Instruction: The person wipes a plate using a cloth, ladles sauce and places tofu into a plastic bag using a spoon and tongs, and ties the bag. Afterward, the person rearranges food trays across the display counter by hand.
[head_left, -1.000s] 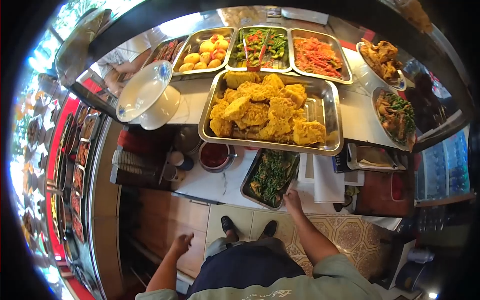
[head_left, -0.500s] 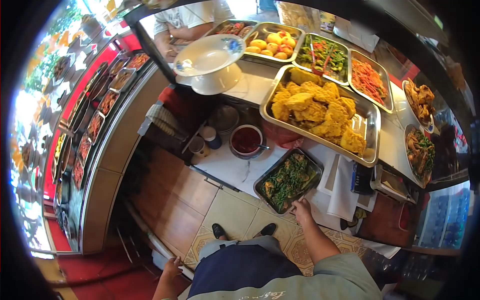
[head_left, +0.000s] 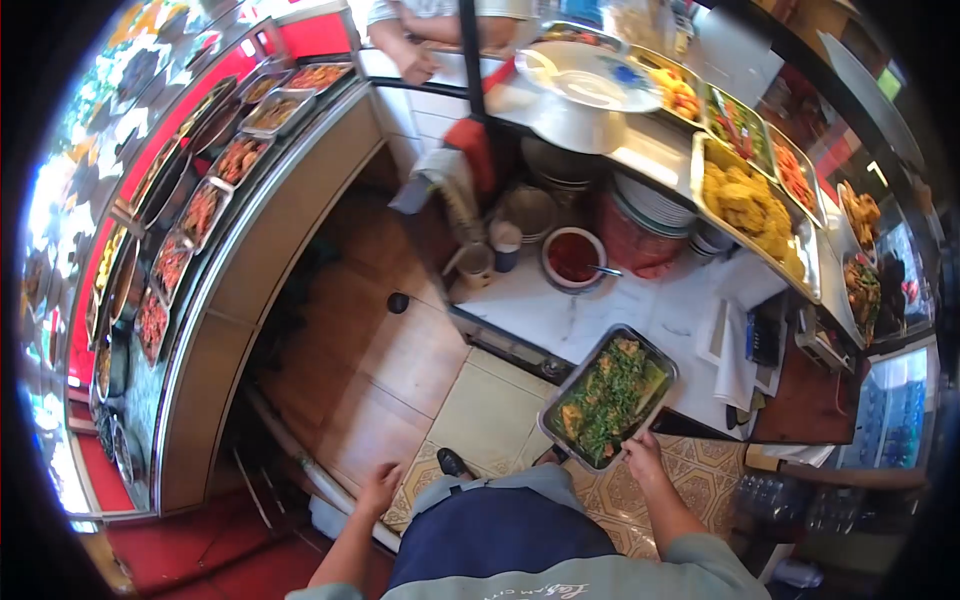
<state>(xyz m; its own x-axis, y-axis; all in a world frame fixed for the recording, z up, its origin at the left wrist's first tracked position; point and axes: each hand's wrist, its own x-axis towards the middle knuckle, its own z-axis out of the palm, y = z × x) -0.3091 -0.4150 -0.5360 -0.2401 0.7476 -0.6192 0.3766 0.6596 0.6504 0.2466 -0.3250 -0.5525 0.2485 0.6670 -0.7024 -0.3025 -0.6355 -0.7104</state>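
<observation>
A dark rectangular tray of green leafy food point(head_left: 608, 398) is gripped at its near right corner by my right hand point(head_left: 643, 455). The tray overlaps the front edge of the white marble counter point(head_left: 510, 300) and part of it is over the floor. My left hand point(head_left: 379, 488) is low on the left, above the tiled floor, touching nothing; its fingers are partly bent and apart. Left of the tray on the counter stands a bowl of red sauce point(head_left: 573, 257) with a spoon in it.
A tray of yellow fried food point(head_left: 742, 200) stands on the upper shelf, beside a white footed dish point(head_left: 590, 80). Cups point(head_left: 474, 264) stand at the counter's left. More food trays point(head_left: 202, 212) line the left counter. Another person's hands point(head_left: 412, 58) show beyond.
The view has swung left. The leafy tray has come off its counter spot toward my body, held in my right hand. My left hand remains low and away from the counter.
</observation>
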